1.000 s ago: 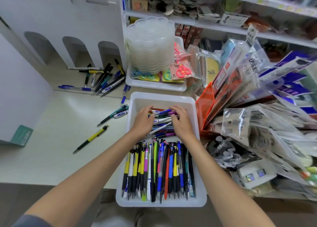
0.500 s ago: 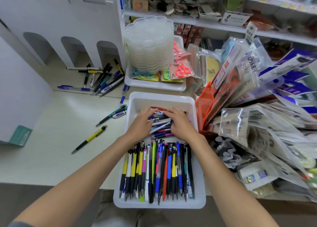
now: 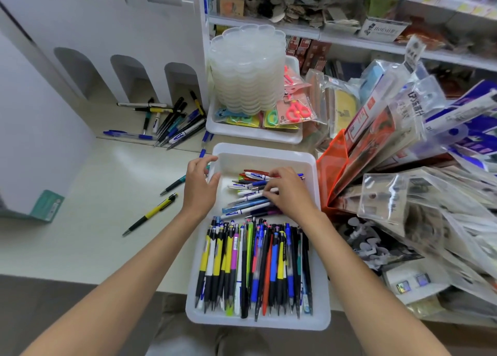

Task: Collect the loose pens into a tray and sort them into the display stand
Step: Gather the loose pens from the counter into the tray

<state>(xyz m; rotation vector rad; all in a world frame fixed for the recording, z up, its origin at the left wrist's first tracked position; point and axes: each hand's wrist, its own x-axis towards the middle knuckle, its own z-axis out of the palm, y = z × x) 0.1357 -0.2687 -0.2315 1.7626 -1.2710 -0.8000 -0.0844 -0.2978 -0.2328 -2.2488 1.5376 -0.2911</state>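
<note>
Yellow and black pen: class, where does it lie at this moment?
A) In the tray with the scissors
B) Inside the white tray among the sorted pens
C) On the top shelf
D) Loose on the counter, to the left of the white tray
D: the yellow and black pen lies by itself on the pale counter, left of the white tray and outside its rim.

Place: stationery shop
Evidence: shelves [image 3: 349, 36] with price tags, packaged goods [image 3: 403, 129], pens [image 3: 255, 269] in tray [image 3: 258, 324]
</note>
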